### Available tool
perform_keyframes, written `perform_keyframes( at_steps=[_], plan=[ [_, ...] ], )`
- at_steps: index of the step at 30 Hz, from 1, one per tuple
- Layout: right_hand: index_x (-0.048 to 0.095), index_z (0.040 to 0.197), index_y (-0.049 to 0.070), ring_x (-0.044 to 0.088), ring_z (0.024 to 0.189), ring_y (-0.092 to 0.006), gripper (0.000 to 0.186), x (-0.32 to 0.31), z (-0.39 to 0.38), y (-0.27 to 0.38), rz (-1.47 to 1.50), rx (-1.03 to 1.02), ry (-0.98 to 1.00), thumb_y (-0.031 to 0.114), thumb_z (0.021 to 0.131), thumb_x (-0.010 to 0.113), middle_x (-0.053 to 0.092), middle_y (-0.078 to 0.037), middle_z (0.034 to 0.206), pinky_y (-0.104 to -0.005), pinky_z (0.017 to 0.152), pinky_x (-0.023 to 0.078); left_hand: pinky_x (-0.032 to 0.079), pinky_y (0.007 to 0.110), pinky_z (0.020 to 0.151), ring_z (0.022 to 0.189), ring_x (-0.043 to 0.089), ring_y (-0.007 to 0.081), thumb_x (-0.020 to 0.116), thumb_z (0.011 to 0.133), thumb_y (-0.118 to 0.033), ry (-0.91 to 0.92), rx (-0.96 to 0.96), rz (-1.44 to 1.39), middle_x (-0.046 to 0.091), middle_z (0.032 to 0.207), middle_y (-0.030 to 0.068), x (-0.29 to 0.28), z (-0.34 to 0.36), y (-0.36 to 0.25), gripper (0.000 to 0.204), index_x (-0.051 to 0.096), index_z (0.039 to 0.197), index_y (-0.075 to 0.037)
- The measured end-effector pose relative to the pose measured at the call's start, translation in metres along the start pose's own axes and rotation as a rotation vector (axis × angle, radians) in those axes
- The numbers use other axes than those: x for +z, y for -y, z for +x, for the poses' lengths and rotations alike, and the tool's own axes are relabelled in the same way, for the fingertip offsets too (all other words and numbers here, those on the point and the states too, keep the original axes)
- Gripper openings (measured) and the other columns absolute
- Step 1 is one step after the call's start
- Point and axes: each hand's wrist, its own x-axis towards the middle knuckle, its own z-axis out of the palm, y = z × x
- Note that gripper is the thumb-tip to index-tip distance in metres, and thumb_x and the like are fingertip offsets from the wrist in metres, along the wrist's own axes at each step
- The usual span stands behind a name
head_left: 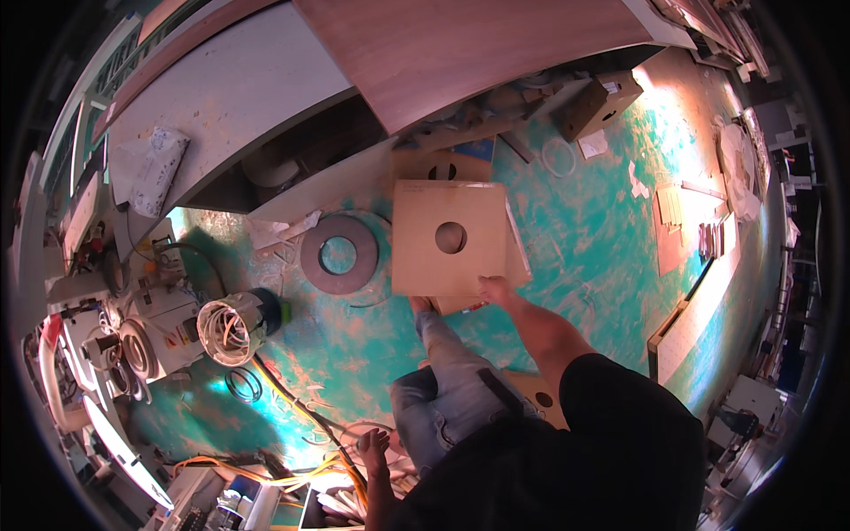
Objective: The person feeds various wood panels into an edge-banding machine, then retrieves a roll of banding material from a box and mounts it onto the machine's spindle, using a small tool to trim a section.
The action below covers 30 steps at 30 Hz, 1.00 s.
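The flat square brown cardboard box with a round hole (pixel 425 212) at frame centre might tilt or slip, since only the right hand's (pixel 498 289) fingers grip its lower-right corner, while the left hand's (pixel 374 450), lower centre, curl loosely, apparently empty; centre-left, a pale round bucket (pixel 251 311) holds tangled pale-orange strips (pixel 232 334).

Your right hand (pixel 496 289) grips near right corner of square cardboard carton (pixel 434 270), round hole (pixel 450 237) in its centre. Your left hand (pixel 374 450) well apart, near your jeans (pixel 465 389), fingers loosely curled. Flat grey-brown coil (pixel 312 258) lies on green floor (pixel 575 257), left of carton. Bucket (pixel 256 316) with pale strips (pixel 232 334) inside stands farther left, nearer you. Second holed carton (pixel 416 165) shows just beyond first, partly hidden.
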Motion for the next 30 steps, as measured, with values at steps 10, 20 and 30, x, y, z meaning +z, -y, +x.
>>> perform_keyframes(
  at_steps=[10,20,30],
  plan=[
    [0.066,0.151,0.012,0.052,0.152,-0.0333,0.092,0.124,0.082,0.116,-1.388,-0.107,-0.113,0.083,0.099,0.042,0.059,-0.016,0.162,-0.0575,0.130,0.021,0.049,0.059,0.091,0.103,0.061,0.0465,0.071,0.098,-0.025,-0.178,0.663,1.007,0.064,0.108,0.0226,0.078,0.108,-0.079,0.030,0.067,0.122,-0.007],
    [0.078,0.117,0.003,0.076,0.109,-0.0426,0.073,0.145,0.078,0.102,-0.936,-0.353,-0.280,0.071,0.091,0.073,0.079,-0.026,0.111,-0.0465,0.100,0.057,0.044,0.054,0.098,0.114,0.057,0.0411,0.067,0.097,-0.038,-0.222,0.609,1.278,0.059,0.116,0.0207,0.063,0.142,-0.127,0.041,0.060,0.117,-0.003],
    [0.079,0.108,0.003,0.073,0.104,-0.0483,0.065,0.144,0.082,0.123,-1.268,-0.438,-0.293,0.065,0.100,0.062,0.077,-0.026,0.103,-0.0550,0.094,0.058,0.044,0.054,0.096,0.111,0.057,0.0412,0.068,0.097,-0.035,-0.225,0.622,1.281,0.058,0.114,0.0207,0.041,0.164,-0.127,0.036,0.057,0.111,-0.003]
  ],
)
